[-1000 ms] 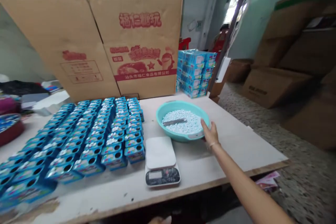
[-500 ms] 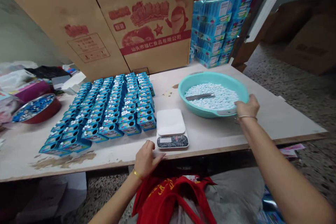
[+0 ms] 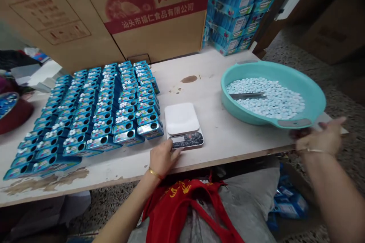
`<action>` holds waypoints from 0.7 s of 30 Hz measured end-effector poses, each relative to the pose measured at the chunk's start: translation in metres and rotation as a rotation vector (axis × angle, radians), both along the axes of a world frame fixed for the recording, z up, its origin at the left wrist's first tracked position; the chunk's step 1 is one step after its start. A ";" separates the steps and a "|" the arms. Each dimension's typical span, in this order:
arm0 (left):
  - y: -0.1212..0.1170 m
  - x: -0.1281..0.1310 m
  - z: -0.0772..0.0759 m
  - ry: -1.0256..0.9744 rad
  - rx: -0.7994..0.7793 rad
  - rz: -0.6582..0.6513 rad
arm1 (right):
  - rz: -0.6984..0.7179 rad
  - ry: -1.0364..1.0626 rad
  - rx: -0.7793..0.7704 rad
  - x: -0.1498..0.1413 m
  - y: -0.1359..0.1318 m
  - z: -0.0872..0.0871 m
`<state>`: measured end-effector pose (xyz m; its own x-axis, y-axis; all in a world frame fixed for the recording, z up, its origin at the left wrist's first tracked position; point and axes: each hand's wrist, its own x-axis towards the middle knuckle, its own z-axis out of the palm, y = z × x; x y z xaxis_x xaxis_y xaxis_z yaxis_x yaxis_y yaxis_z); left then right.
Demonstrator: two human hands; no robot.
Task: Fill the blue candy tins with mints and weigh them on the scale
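Basin (image 3: 310, 98) is sitting at the table's (image 3: 205, 83) right end, holding white pellets (image 3: 282, 98), right hand (image 3: 319, 138) at its near rim.
That hand is appearing blurred, its grip impossible to tell; the left hand (image 3: 162, 157) is resting, fingers curled, at the scale's (image 3: 182, 119) front left corner, its hold unclear. Blue boxes (image 3: 125, 139) are standing in rows leftward.

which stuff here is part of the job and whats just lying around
Seemingly in use:
- teal basin of white pellets, right hand near its rim
- metal strip among the pellets
- kitchen scale, left hand at its front corner
- rows of blue boxes, pellets on many

Probably just lying around:
- printed carton
- stacked blue packs
- dark red bowl
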<state>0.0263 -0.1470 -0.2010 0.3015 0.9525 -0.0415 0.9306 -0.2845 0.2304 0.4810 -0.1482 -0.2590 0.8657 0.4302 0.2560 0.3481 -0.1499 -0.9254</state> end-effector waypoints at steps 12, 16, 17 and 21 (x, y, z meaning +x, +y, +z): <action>0.005 0.036 0.007 0.037 -0.079 -0.406 | 0.627 0.244 -0.128 -0.187 -0.037 0.014; 0.003 0.043 0.010 0.132 -0.120 -0.380 | 0.719 0.108 -0.178 -0.195 -0.029 0.005; 0.002 0.045 0.010 0.155 -0.128 -0.381 | 0.722 0.057 -0.180 -0.196 -0.028 0.002; 0.003 0.051 0.013 0.208 -0.160 -0.388 | 0.712 -0.118 -0.167 -0.200 -0.030 -0.010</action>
<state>0.0773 -0.1442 -0.1879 0.6035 0.7480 -0.2763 0.7938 -0.5964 0.1194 0.2814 -0.1786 -0.2686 0.3332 0.9187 0.2119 0.5093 0.0137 -0.8605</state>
